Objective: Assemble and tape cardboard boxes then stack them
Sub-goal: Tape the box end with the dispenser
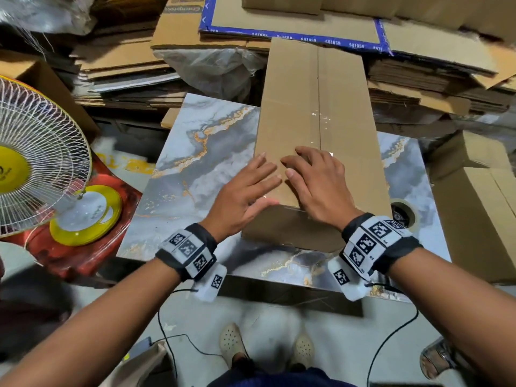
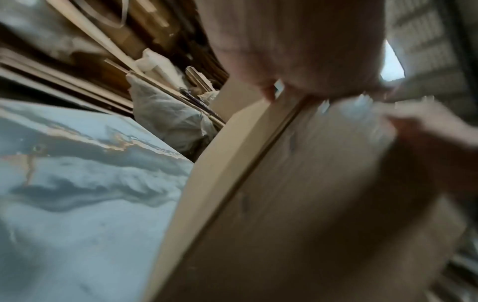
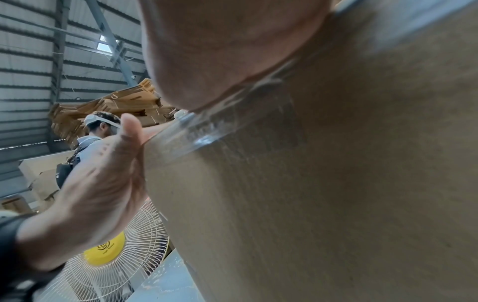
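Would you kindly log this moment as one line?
left hand: flat on box | right hand: flat on box | clear tape: on seam

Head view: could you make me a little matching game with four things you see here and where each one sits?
Things:
1. cardboard box
2. fan
3. tape roll
4. left hand

Places:
A. on the floor, left of the table
B. on the table, right of the box
C. lying along the marble-patterned table
D. flat on the box's near left corner

Pairs: 1-C, 2-A, 3-B, 4-D
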{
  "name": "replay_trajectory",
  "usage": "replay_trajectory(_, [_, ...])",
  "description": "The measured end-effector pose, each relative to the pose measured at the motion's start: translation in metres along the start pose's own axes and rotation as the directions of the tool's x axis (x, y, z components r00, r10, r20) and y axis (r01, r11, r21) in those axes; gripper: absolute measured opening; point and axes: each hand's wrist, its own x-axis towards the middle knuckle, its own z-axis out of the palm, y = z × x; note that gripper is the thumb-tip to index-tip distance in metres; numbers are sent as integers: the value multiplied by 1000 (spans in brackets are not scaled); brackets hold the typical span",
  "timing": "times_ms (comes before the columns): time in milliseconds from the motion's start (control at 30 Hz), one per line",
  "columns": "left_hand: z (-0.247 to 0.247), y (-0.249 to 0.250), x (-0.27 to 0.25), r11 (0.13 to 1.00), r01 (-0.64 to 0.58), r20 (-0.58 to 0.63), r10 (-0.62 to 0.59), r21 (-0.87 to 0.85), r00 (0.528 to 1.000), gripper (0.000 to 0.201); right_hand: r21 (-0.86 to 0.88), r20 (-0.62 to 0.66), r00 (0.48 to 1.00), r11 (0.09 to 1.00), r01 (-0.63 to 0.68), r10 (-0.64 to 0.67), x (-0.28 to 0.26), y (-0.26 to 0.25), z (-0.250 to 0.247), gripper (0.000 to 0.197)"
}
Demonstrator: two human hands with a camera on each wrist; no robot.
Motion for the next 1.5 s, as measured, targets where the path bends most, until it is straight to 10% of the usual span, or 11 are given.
replay_trajectory(233, [-10, -25, 4, 954, -254, 159, 229, 161, 960, 62, 10, 43, 999, 1000, 17, -17, -1, -3, -3, 64])
replay_trajectory(767, [-34, -30, 9, 965, -162, 319, 90, 207, 943, 73, 75, 272, 958, 995, 71, -89, 2, 7, -9, 102])
replay_trajectory(933, [-35, -26, 7, 986, -61, 348, 3, 156, 938, 80, -159, 353, 932, 976, 147, -83, 2, 2, -5, 122])
replay_trajectory(1500, [-45, -24, 0, 898, -164, 398, -14, 409, 917, 68, -121, 495, 865, 980, 161, -81, 14, -8, -18, 106])
